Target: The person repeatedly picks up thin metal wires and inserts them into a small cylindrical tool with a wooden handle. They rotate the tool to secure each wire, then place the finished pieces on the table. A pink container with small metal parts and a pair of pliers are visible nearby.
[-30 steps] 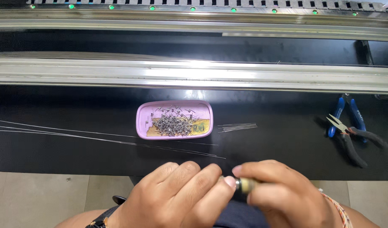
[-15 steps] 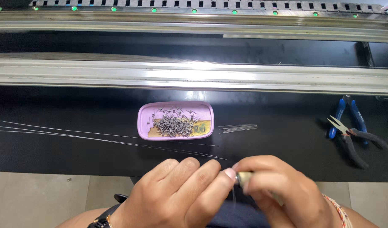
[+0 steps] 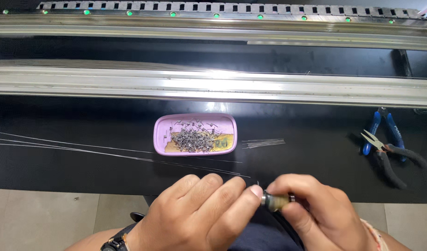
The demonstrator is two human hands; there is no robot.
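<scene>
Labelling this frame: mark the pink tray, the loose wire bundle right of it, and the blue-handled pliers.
pink tray [image 3: 163, 135]: head view, bare left rim.
loose wire bundle [image 3: 263, 143]: head view, middle of the short strands.
blue-handled pliers [image 3: 374, 131]: head view, left blue handle.

workshop, long metal machine rails, pliers, wire bits

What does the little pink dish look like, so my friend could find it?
On the black worktop, below the long shiny metal rail, sits a shallow pink plastic tray with rounded corners. Only it holds a heap of tiny bent metal pieces.
</scene>
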